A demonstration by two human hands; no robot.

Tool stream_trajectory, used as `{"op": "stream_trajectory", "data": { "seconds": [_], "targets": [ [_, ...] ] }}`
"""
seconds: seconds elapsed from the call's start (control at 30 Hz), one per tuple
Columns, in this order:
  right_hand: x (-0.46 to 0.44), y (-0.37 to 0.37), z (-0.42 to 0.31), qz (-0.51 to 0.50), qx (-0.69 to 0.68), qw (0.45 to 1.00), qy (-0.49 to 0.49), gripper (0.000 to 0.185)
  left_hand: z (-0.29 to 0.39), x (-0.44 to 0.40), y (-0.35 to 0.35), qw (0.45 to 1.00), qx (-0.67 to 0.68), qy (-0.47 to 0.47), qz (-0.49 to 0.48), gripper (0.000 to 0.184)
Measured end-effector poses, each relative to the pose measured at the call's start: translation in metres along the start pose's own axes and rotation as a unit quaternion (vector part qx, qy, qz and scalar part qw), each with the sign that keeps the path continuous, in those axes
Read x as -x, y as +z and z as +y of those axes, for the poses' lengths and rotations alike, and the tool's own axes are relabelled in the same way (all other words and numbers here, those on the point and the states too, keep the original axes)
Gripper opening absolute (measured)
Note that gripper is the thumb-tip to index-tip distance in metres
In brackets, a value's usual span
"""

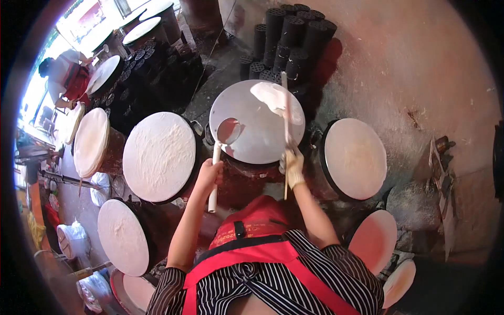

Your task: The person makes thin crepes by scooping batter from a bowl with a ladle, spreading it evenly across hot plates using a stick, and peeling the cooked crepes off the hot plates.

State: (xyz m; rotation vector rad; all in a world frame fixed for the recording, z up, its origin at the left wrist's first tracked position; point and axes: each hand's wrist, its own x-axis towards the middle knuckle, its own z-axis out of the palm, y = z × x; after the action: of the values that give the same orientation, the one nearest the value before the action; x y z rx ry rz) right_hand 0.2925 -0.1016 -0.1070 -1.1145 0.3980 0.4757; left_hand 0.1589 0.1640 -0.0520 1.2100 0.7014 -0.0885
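Note:
A round grey griddle lies in front of me, with a patch of white batter near its far right edge. My bare left hand is closed round the pale handle of a round ladle, whose head is over the griddle's near left part. On my right hand is a light work glove; its fingers are wrapped round a long thin stick. The stick reaches across the griddle's right side, its upper part beside the batter.
Griddles coated in white stand at the left and right, with others nearer me. Stacks of black perforated cylinders are behind the middle griddle. Another person bends over a griddle at the far left.

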Motion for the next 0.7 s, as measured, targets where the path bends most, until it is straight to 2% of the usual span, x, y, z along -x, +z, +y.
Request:
{"op": "stream_trajectory", "data": {
  "seconds": [0.07, 0.13, 0.17, 0.2, 0.27, 0.33, 0.4, 0.43, 0.47, 0.5, 0.53, 0.6, 0.7],
  "targets": [
    [0.038, 0.008, 0.010, 0.070, -0.021, 0.995, -0.071, 0.037, 0.023, 0.025, -0.008, 0.987, 0.104, -0.074, -0.100, 0.009],
    [0.018, 0.007, 0.029, 0.048, -0.022, 0.998, -0.035, 0.038, 0.057, 0.063, -0.003, 0.982, 0.125, -0.072, -0.119, 0.009],
    [0.011, 0.023, 0.035, 0.077, 0.088, 0.990, -0.079, 0.040, 0.066, 0.081, -0.002, 0.972, 0.173, -0.038, -0.157, 0.014],
    [0.014, 0.048, 0.025, 0.097, 0.116, 0.982, -0.115, 0.038, 0.070, 0.093, 0.000, 0.956, 0.221, -0.003, -0.194, 0.019],
    [-0.005, 0.070, 0.022, 0.072, 0.114, 0.986, -0.098, 0.033, 0.064, 0.108, 0.015, 0.953, 0.250, 0.000, -0.171, 0.027],
    [-0.017, 0.081, 0.015, 0.045, 0.128, 0.982, -0.133, 0.023, 0.048, 0.096, 0.006, 0.952, 0.256, -0.036, -0.165, 0.022],
    [-0.011, 0.073, 0.008, 0.028, 0.139, 0.982, -0.124, 0.026, 0.023, 0.070, -0.019, 0.932, 0.279, -0.160, -0.169, 0.014],
    [0.008, 0.067, -0.008, 0.016, 0.153, 0.985, -0.074, 0.028, 0.014, 0.068, -0.023, 0.911, 0.319, -0.198, -0.172, 0.020],
    [0.022, 0.057, -0.019, 0.004, 0.168, 0.986, -0.023, 0.030, 0.010, 0.074, -0.023, 0.909, 0.322, -0.198, -0.176, 0.020],
    [0.019, 0.033, -0.008, 0.005, 0.135, 0.990, -0.047, 0.028, 0.006, 0.083, -0.024, 0.934, 0.283, -0.172, -0.132, 0.022],
    [0.020, 0.024, -0.004, 0.050, 0.123, 0.987, -0.086, 0.029, 0.004, 0.092, -0.025, 0.955, 0.244, -0.143, -0.085, 0.025],
    [0.015, 0.010, -0.005, 0.102, 0.113, 0.986, -0.062, 0.033, -0.002, 0.106, -0.032, 0.974, 0.205, -0.092, -0.026, 0.025],
    [-0.004, 0.026, 0.001, 0.041, 0.181, 0.980, -0.067, 0.035, -0.014, 0.115, -0.037, 0.974, 0.209, -0.072, 0.041, 0.019]
  ]
}}
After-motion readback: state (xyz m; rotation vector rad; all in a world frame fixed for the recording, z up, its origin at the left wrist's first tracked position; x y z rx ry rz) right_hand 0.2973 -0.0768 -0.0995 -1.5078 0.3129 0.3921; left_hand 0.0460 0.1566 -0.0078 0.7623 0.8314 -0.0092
